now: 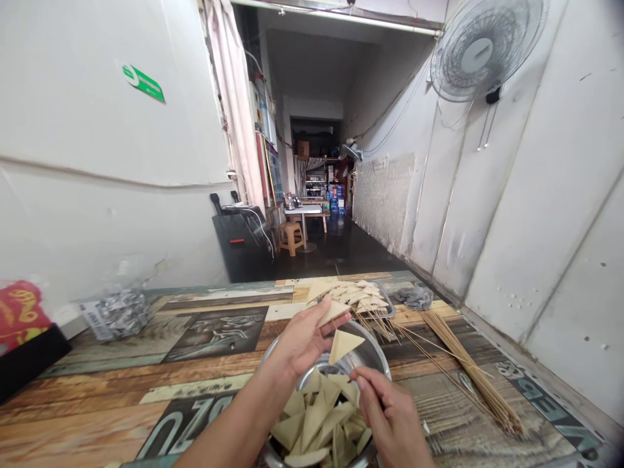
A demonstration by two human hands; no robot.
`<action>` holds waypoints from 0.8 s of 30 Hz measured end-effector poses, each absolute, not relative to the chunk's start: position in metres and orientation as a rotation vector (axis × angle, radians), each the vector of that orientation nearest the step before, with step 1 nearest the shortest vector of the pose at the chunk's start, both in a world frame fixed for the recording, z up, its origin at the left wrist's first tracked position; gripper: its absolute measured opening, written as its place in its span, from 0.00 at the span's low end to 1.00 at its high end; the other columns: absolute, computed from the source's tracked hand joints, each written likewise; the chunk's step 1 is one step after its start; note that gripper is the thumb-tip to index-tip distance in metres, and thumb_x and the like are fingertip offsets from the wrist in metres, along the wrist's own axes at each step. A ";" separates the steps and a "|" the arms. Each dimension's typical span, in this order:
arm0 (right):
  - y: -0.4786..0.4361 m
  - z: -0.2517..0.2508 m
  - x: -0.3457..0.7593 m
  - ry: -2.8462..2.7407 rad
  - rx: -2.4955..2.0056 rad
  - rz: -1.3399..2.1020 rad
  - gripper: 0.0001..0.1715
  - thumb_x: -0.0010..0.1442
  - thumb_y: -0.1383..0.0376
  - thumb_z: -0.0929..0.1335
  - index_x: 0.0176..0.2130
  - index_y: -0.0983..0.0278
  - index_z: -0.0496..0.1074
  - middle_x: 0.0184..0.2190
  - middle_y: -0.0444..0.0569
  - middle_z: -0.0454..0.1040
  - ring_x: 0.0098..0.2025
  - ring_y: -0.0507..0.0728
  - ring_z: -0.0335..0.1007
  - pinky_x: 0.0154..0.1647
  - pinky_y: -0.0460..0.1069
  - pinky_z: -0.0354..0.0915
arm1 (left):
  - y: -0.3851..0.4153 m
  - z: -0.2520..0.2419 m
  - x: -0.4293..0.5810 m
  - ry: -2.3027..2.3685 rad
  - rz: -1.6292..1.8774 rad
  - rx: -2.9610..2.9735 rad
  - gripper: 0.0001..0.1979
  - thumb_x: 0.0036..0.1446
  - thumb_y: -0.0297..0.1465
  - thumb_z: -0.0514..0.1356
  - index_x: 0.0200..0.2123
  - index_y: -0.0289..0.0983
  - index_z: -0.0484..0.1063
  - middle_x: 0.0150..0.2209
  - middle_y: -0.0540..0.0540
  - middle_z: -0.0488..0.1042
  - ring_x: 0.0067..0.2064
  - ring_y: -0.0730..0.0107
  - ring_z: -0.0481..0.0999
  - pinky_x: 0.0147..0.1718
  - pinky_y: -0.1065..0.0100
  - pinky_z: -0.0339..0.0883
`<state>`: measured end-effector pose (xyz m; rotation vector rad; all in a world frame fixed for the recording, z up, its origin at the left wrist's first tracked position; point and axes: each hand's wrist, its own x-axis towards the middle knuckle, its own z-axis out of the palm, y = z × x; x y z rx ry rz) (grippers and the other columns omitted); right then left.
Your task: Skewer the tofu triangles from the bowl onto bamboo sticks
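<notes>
Head view: two bare hands work over a metal bowl (383,354) on a wood-patterned worktop (214,370). The hands are apart from each other. The right hand (390,416) is closed, thumb and fingers pinching a thin skewer (352,361) near its upper end. The skewer slants up and slightly left, away from the wearer, and carries a flat, tan triangular piece (345,346). This triangle sits just beyond the right fingertips and close to the left fingers; whether it touches those is unclear. One corner points right, another down and left toward the wearer, and its longest edge slants between these two, facing the right hand.

The left hand (305,338) is half curled, palm turned toward the right hand, with a second triangle (335,312) held between thumb and fingers. That triangle's narrow corner points right.

Beneath the hands, the bowl holds a heap of loose triangles (316,419) pointing every which way. Beyond the left fingertips is a tray (391,309) piled with skewered triangles (358,296), their sticks reaching back toward the hands. To the right of the right hand lies a bundle of bare skewers (472,374), its long axis running from far left to near right.
</notes>
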<state>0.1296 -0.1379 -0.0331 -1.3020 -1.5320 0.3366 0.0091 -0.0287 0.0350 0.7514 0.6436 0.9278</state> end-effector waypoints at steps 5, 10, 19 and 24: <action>-0.140 -0.037 0.129 -1.547 -1.325 0.371 0.18 0.62 0.60 0.58 0.37 0.67 0.72 0.19 0.46 0.70 0.23 0.52 0.68 0.21 0.41 0.62 | -0.027 0.031 0.007 0.630 0.979 0.769 0.06 0.52 0.29 0.58 0.33 0.32 0.71 0.36 0.40 0.75 0.43 0.58 0.74 0.34 0.61 0.72; -0.137 -0.037 0.129 -1.532 -1.293 0.324 0.18 0.62 0.60 0.59 0.37 0.65 0.73 0.16 0.45 0.70 0.20 0.52 0.67 0.18 0.41 0.62 | -0.028 0.028 0.010 0.623 0.936 0.744 0.05 0.51 0.28 0.59 0.33 0.32 0.71 0.34 0.41 0.75 0.38 0.61 0.76 0.30 0.66 0.71; -0.140 -0.036 0.131 -1.513 -1.313 0.360 0.16 0.61 0.61 0.59 0.36 0.66 0.72 0.18 0.44 0.69 0.20 0.51 0.65 0.20 0.41 0.61 | -0.026 0.038 0.007 0.634 0.911 0.691 0.17 0.52 0.41 0.56 0.38 0.33 0.69 0.36 0.40 0.75 0.37 0.62 0.76 0.32 0.63 0.71; -0.143 -0.047 0.132 -1.443 -1.225 0.442 0.17 0.60 0.59 0.60 0.38 0.66 0.74 0.11 0.40 0.62 0.15 0.51 0.63 0.13 0.40 0.57 | -0.016 0.036 0.001 0.639 1.051 0.628 0.11 0.53 0.33 0.58 0.36 0.31 0.68 0.38 0.37 0.74 0.40 0.62 0.75 0.36 0.61 0.71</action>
